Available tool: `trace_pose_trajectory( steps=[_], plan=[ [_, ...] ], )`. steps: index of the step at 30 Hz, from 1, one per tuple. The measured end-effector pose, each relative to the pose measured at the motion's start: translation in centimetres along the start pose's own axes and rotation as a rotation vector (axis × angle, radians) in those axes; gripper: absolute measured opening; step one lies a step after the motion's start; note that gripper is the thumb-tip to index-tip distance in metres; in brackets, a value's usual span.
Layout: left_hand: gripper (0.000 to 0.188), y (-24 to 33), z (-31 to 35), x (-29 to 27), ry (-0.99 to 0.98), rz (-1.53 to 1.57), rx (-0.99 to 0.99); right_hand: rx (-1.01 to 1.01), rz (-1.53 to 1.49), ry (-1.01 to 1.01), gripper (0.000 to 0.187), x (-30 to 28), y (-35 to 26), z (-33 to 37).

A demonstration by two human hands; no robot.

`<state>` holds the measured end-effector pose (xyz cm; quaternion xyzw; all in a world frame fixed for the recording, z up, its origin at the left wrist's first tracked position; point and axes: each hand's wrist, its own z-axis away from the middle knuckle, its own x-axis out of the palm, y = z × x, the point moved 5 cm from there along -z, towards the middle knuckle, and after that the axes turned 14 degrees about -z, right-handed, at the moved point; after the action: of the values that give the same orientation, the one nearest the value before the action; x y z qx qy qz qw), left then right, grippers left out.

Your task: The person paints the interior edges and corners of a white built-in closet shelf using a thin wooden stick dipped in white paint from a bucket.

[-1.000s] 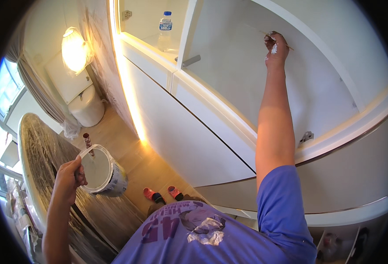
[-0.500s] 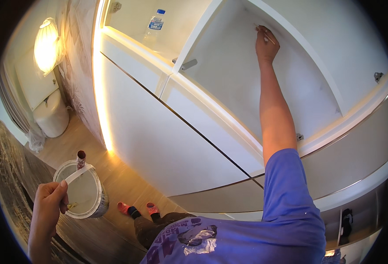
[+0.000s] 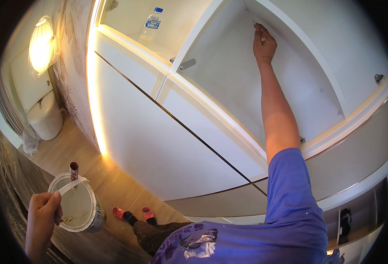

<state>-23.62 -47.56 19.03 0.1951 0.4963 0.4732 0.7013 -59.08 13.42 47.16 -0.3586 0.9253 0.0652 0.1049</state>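
Thin stick (image 3: 265, 39): inside cabinet compartment (image 3: 231, 75), pinched by right hand (image 3: 264, 49), presumably for control.
Bucket (image 3: 99, 218): hangs by strap handle (image 3: 70, 186) gripped in left hand (image 3: 43, 214), likely keeping it upright.
Hands: well apart.
Bucket rim: maroon tube (image 3: 74, 170) alongside.
Divider (image 3: 190, 43): stands between right hand and plastic bottle (image 3: 152, 21).

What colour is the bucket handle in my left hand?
The bucket handle is white, as the head view shows.

Head cam, L of pr: fisheye, looks down past shirt (image 3: 255, 242), cabinet (image 3: 141, 141) nr, floor (image 3: 123, 187) farther.
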Motion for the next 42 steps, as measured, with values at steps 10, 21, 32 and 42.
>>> trace_pose_trajectory(
  steps=[10, 21, 32, 42],
  plan=[
    [0.035, 0.0, 0.1, 0.0, 0.012, 0.005, 0.042, 0.009, -0.012, -0.003, 0.023, -0.3, -0.7, -0.3],
    [0.036, 0.0, 0.2, -0.3, 0.041, -0.025, 0.037, -0.005, 0.016, -0.01, 0.023, -0.3, 0.2, -0.6],
    [0.036, 0.7, 0.3, -0.2, 0.071, -0.017, 0.04, -0.029, 0.071, -0.014, 0.023, 0.1, 0.5, -0.7],
    [0.047, 1.7, 0.7, 0.0, 0.065, -0.04, 0.087, -0.014, 0.104, -0.038, 0.023, 0.2, 0.8, -1.0]
  ],
)
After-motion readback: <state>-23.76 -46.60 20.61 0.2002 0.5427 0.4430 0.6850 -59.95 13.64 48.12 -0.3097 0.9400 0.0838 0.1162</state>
